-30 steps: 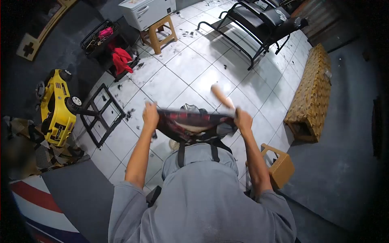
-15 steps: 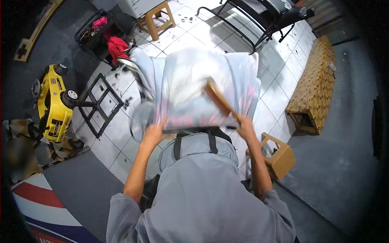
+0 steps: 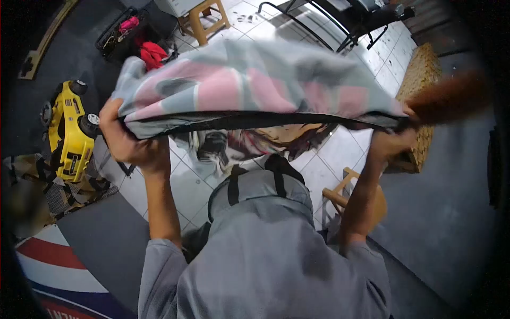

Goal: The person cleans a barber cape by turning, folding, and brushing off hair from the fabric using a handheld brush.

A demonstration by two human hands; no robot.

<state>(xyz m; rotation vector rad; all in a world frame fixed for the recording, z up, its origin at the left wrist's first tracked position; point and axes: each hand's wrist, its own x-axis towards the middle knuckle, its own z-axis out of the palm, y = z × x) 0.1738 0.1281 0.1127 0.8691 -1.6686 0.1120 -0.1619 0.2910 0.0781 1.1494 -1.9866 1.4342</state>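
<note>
Pink-grey cloth [image 3: 271, 87] — checked, bowed, dark-edged; left hand [image 3: 133, 139] pinching cloth, right hand [image 3: 392, 141] cloth plus brush [image 3: 451, 98].

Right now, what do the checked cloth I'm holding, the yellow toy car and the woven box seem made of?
The checked cloth: matte fabric, perhaps cotton, judging by its soft folds. The yellow toy car: probably moulded plastic, with a smooth, evenly coloured body. The woven box: tan plaited strips, perhaps bamboo or rattan; its bumpy weave shows, the exact fibre doesn't.
</note>
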